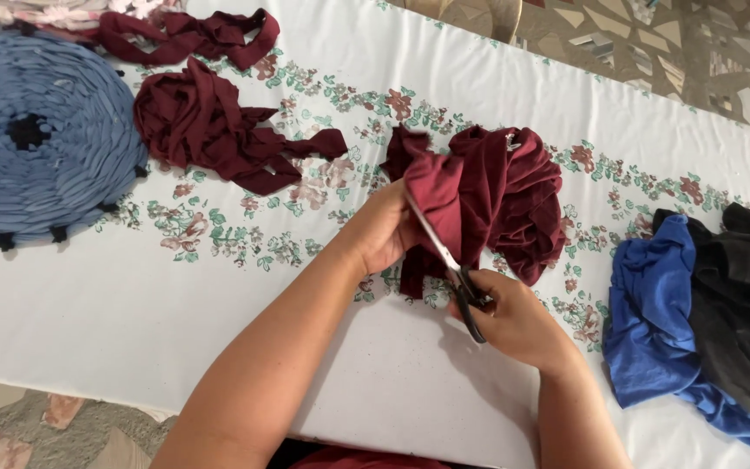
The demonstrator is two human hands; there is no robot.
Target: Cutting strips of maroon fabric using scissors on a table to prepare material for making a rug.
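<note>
At the middle of the table, on the white floral cloth (219,287), sits the maroon garment (501,195), bunched and half lifted, and the scissors (444,260) are in it right now, blades running up along a folded edge. Left hand (384,230) pinches that edge from the near side, fingers closed on the fabric and pulling it up taut; right hand (514,321) is wrapped around the black scissor handles, blades nearly together on the cloth (how far they have bitten I cannot tell, the fold hides it). Looks like light, limp jersey, the sort that sags and slides unless held tight, so I judge the best hold is close beside the cut line, just where that left hand has it. Moving outward: a heap of cut maroon strips (206,126) lies to the upper left, well apart, with a longer maroon strip (188,35) curled beyond it near the far edge. Further left, a round blue woven mat (36,139) with a dark centre. Off to the right, a blue garment (653,321) and a dark grey garment (748,304) are piled together, touching
</note>
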